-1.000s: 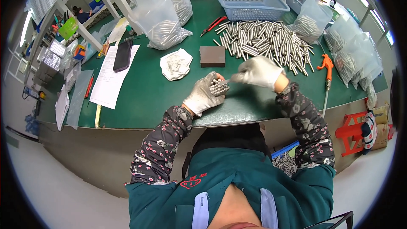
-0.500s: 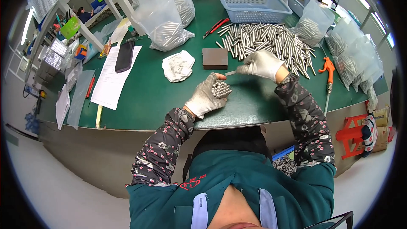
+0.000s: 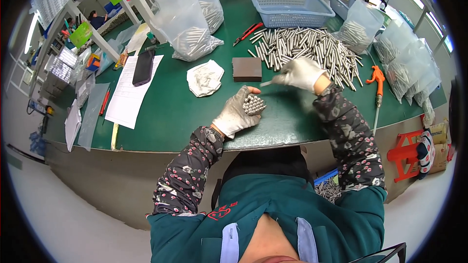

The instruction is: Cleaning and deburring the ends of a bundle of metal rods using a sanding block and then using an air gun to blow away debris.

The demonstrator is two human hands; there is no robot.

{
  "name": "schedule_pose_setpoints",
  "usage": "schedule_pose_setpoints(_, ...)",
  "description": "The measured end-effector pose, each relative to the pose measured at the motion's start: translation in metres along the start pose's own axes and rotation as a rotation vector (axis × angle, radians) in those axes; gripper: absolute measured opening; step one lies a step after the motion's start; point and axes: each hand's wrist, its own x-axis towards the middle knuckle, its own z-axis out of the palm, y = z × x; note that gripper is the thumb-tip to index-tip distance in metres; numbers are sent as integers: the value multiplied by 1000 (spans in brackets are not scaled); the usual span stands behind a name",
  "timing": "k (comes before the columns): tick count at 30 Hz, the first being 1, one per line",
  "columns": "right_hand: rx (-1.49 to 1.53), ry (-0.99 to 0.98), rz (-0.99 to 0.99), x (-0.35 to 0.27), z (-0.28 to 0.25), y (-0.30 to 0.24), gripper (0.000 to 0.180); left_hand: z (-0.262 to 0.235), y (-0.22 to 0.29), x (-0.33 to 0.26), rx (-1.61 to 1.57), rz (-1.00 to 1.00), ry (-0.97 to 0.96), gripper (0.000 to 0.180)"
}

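Note:
My gloved left hand [image 3: 234, 116] is closed around a bundle of metal pins [image 3: 254, 105], their round ends facing up. To its right, my gloved right hand [image 3: 301, 75] pinches a single metal pin [image 3: 267, 83] that points toward the left hand, apart from the bundle. Just beyond the right hand spreads a large heap of loose metal pins [image 3: 312, 48]. A brown block [image 3: 246, 69] rests on the green table [image 3: 287, 126] beyond the left hand. Left of the block lies a crumpled white cloth [image 3: 205, 78].
A blue plastic basket [image 3: 292, 7] stands behind the heap. Clear bags of pins [image 3: 192, 41] are at back left, more bags [image 3: 402, 68] at right. Red-handled pliers [image 3: 247, 34], an orange air gun [image 3: 377, 80], a phone [image 3: 143, 67] on paper [image 3: 127, 100] and a red pen [image 3: 104, 101] lie around.
My right hand has shifted very slightly, the pin still between its fingers. The left hand keeps its bundle in nearly the same place.

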Motion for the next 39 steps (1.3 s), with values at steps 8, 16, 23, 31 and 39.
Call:
schedule_pose_setpoints(8, -339, 155, -135, -50, 32, -13, 22, -2, -12, 2, -114, -18, -15, 43)
schedule_pose_setpoints(16, 525, 180, -121, -44, 61, -45, 40, 2, -25, 5, -117, 161, 61, 44)
schedule_pose_setpoints(23, 645, 163, -94, -39, 64, -41, 45, -1, -13, 3, -76, 59, 34, 50)
schedule_pose_setpoints(31, 344, 491, -238, -33, 50, -57, 28, 0, -21, 5, 30, 105, 84, 54)
schedule_pose_setpoints(39, 83, 392, -391, -16, 44, -68, 15, 2, -25, 5, -2, 179, 109, 73)
